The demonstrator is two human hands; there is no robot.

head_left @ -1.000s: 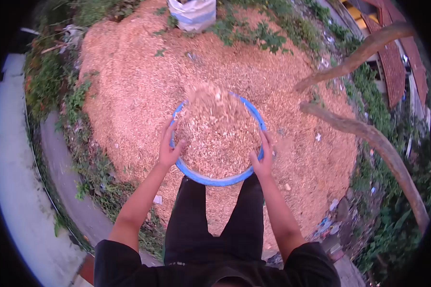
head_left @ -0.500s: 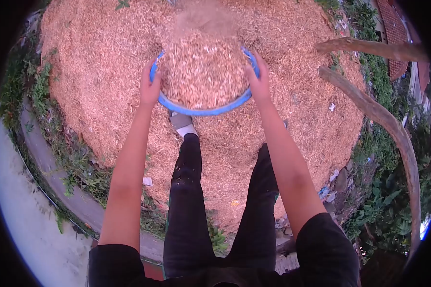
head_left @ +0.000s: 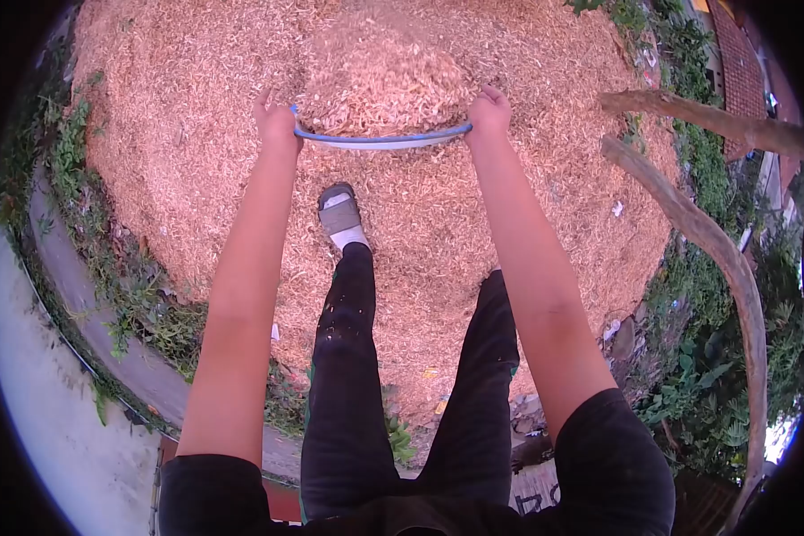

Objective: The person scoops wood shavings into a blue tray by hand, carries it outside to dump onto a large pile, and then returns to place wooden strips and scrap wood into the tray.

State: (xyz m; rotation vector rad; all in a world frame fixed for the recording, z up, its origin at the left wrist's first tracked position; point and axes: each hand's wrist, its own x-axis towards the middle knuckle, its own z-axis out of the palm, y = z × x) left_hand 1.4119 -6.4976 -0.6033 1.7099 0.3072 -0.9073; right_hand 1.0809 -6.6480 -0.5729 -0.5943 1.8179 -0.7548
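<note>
Gripping the blue basin (head_left: 380, 138) at opposite points of its rim, the left hand (head_left: 277, 119) sits at nine o'clock and the right hand (head_left: 489, 112) at three o'clock, both arms stretched straight out ahead. The fingers of each hand are curled closed over the rim; the left fingers partly hide behind the rim edge, so how far they wrap underneath cannot be told. The basin is held out over the large wood chip pile (head_left: 196, 134) and tipped away from the person, so only the near rim shows as a thin blue arc, with a heap of loose chips (head_left: 384, 76) mounded beyond it at twelve o'clock.

The basin looks like a stiff plastic tub, light in itself, yet the heaped load probably gives it real weight, which is likely why it is taken two-handed at the widest points. The rim seems the only sound place to hold: it offers a lip for curled fingers and keeps the load balanced between the arms. The chips are dry, loose and free-flowing, so they will likely shift suddenly as the tilt grows, and dust on the smooth plastic may make the rim a little slippery.

A sandalled foot (head_left: 340, 213) stands on the pile at six o'clock from the basin.
</note>
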